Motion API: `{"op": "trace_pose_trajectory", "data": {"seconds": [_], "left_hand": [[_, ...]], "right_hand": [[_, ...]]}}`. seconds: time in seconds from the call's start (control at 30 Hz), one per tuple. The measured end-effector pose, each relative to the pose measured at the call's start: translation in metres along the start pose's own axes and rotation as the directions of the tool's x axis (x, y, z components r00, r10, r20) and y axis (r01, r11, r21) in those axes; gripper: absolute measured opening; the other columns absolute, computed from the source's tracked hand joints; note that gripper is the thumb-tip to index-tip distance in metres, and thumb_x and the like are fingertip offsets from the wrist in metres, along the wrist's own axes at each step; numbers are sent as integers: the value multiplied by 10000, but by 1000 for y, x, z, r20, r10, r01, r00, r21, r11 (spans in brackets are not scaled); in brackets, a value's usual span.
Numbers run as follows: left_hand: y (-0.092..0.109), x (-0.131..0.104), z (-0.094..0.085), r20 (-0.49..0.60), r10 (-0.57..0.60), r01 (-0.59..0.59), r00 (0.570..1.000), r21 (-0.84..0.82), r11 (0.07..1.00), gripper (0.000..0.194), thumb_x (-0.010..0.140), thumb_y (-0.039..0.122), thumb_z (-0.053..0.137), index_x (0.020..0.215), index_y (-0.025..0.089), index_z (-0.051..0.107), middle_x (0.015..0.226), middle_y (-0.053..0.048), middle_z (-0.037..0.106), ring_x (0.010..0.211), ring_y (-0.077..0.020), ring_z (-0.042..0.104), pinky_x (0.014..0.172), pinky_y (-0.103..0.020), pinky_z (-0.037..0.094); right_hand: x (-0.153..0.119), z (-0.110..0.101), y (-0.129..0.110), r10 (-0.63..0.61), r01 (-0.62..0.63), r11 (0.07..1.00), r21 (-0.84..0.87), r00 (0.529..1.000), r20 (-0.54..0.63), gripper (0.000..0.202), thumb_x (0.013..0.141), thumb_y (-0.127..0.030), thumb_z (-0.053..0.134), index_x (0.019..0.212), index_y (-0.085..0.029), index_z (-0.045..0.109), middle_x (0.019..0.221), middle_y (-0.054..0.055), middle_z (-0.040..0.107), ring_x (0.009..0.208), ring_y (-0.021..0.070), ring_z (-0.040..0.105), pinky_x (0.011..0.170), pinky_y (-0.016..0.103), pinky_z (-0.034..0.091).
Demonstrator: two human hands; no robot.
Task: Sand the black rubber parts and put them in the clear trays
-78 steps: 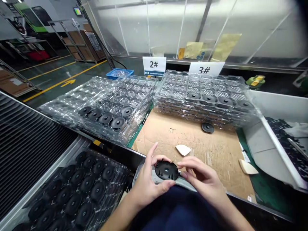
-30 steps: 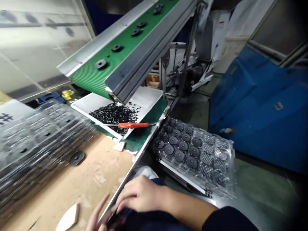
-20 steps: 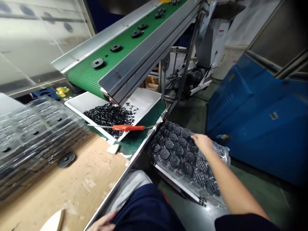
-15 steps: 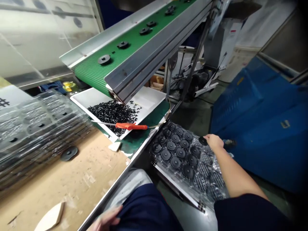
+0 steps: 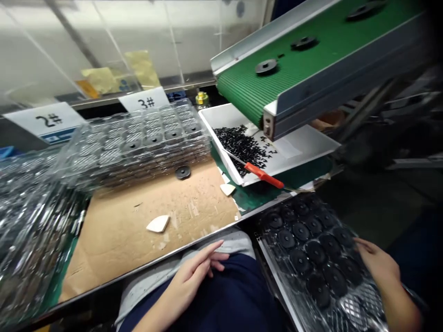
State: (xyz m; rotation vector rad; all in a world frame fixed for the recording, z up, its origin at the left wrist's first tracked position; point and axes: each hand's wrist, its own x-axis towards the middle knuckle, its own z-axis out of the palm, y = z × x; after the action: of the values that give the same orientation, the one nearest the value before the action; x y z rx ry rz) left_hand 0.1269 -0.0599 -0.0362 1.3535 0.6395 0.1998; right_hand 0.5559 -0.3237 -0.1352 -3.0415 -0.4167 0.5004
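My left hand point(image 5: 197, 272) rests above my lap, fingers stretched out and holding nothing. At the right, my right hand point(image 5: 379, 265) is at the side of a clear plastic tray point(image 5: 360, 306), its fingertips close to the black discs in it. I see no disc between its slightly blurred, loosely bent fingers. Several round black discs with a raised centre, such as this black disc point(image 5: 299, 260), sit in the tray's pockets. The pockets nearest me show bare patterned plastic. A single disc point(image 5: 182, 172) lies on the cardboard point(image 5: 124, 244) of the table.
A green conveyor point(image 5: 249, 94) carrying discs slopes down to a white bin point(image 5: 297, 150) of small black pieces. An orange-handled tool point(image 5: 263, 175) lies across the bin's edge. Clear trays point(image 5: 138, 143) are stacked at the back left, near two number signs. White scraps point(image 5: 158, 224) lie on the cardboard.
The view has swung left, bringing more of the table into sight. My right hand held a disc over the tray before; now none shows in it. My left hand shows more fully.
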Motion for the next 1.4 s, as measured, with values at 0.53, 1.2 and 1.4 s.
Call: {"op": "trace_pose_trajectory", "data": {"seconds": [0.53,1.2,1.4], "left_hand": [[-5,1,-48,-205,25,-60,979,-164,985,315,871,328,451,1114,214,616,980,-63,702,851,-178,616,718,-277,426],[-23,5,-157,-434,-17,-183,901,-415,891,440,892,364,379,1276,167,463,1050,-103,676,861,-187,601,734,-301,426],[-21,13,-186,-438,-50,-174,898,-458,872,536,922,378,228,875,165,718,889,-75,723,806,-193,614,727,-308,421]], "right_hand": [[-189,-20,-320,-854,668,363,649,-41,519,250,819,-304,541,1037,-279,660,987,-12,679,899,147,605,817,216,425],[-207,33,-408,-575,757,615,221,238,783,305,824,-356,446,701,-214,685,556,5,670,488,125,614,522,191,413],[-205,44,-412,-450,622,758,196,280,848,309,797,-348,471,642,-181,681,531,16,663,426,96,592,458,160,410]]}}
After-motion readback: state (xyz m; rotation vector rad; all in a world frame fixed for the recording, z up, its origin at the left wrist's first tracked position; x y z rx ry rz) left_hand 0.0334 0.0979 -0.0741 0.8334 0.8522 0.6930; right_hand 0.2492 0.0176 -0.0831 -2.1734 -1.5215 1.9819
